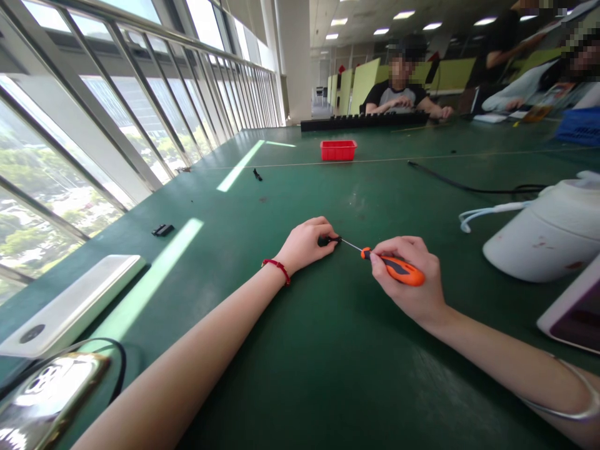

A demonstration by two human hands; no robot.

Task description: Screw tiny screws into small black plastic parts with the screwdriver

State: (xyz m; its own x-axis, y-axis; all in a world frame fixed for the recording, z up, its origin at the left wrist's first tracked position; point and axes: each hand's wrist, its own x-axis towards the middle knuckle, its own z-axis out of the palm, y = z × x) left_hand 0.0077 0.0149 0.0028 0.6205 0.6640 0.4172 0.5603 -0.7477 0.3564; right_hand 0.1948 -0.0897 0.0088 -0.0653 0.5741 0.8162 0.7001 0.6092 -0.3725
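My left hand (309, 244) is closed over the green tabletop (290, 350), pinching a small black part (332, 239) whose exact kind I cannot make out. My right hand (412, 278) grips an orange and dark grey screwdriver (403, 270) by its handle. The thin metal shaft points left, and its tip meets the black part at my left fingertips. Fingers partly cover the black part.
A red bin (338, 150) stands farther back. On the left lie small black pieces (163, 230), a white power bank (70, 306) and a phone (51, 397). A white bottle (548, 231) and black cable (473, 187) are right. People sit beyond.
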